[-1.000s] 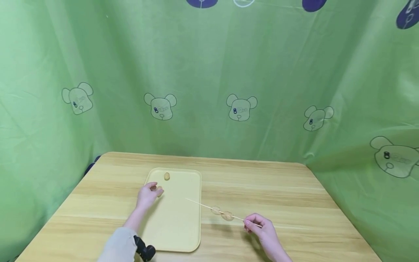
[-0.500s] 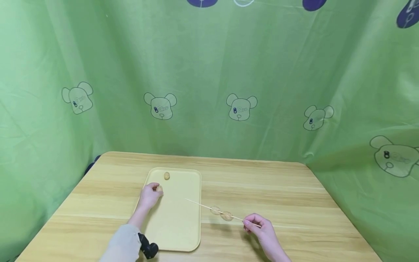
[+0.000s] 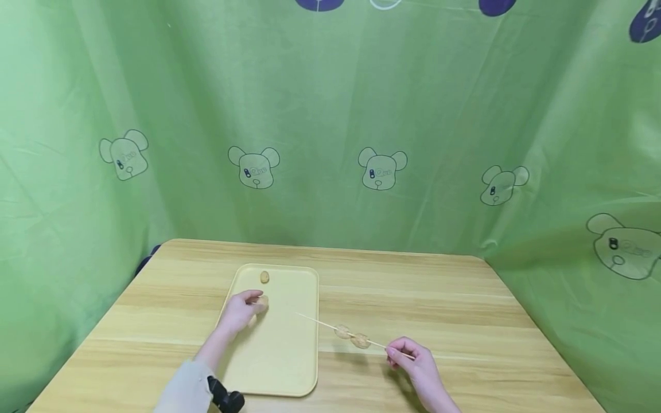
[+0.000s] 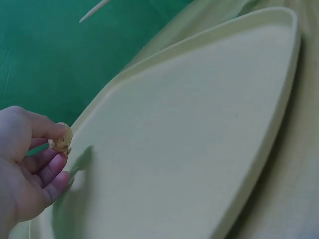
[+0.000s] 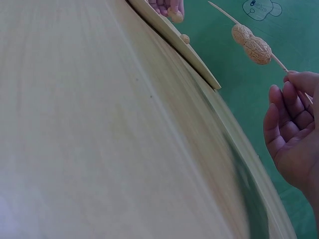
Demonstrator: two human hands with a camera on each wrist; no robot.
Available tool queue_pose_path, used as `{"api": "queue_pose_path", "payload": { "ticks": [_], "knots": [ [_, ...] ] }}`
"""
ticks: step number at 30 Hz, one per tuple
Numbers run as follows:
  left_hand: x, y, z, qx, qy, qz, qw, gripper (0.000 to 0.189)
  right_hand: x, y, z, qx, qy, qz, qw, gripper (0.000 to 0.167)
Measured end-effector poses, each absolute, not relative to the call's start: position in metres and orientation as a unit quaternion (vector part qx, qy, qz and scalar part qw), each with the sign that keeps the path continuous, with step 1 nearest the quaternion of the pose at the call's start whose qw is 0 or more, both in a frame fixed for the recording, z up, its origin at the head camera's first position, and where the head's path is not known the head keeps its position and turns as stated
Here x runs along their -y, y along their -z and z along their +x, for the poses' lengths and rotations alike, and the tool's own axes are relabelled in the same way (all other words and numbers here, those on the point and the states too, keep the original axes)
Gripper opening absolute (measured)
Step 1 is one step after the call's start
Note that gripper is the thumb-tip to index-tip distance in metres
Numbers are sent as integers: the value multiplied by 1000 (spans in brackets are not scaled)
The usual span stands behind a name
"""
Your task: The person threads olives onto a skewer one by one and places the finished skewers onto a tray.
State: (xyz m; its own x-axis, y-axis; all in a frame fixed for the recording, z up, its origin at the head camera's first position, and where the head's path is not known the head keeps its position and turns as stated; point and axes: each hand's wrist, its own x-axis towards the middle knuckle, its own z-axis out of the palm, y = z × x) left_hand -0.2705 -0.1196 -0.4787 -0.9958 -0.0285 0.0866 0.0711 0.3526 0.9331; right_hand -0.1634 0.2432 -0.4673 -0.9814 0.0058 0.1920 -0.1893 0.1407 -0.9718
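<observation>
Fingers [image 4: 47,128] of the left hand [image 3: 240,311] are pinching a rough tan lump [image 4: 61,139] above the tray [image 3: 273,367], nearer its left rim than its right. Right fingers [image 5: 303,81] are pinching a skewer [image 5: 279,63] bearing two similar lumps [image 3: 360,341], the point reaching over the tray's right edge. Another lump [image 3: 265,277] is lying by the far rim. Counter [image 3: 496,321] is stretching well past the right hand [image 3: 417,362] to its edge; behind, bear heads are marking the green curtain [image 3: 315,218], their lettering too faint to read.

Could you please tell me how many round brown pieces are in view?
4: two pieces on the skewer, one pinched piece in the left hand, one loose piece on the tray. That hand might hide others.
</observation>
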Motion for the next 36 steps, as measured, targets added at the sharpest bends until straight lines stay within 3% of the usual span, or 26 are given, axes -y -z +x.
{"api": "queue_pose_path", "payload": {
  "ticks": [18, 29, 36],
  "knots": [
    [102, 456, -236, 788, 601, -133, -9, 42, -246, 467, -163, 746, -660, 64, 65, 20],
    [97, 445, -218, 721, 669, -161, -87, 53, -252, 464, -161, 748, -651, 122, 50, 21],
    [98, 445, -213, 704, 682, -167, -105, 39, -257, 466, -161, 752, -642, 142, 49, 18]
  ]
}}
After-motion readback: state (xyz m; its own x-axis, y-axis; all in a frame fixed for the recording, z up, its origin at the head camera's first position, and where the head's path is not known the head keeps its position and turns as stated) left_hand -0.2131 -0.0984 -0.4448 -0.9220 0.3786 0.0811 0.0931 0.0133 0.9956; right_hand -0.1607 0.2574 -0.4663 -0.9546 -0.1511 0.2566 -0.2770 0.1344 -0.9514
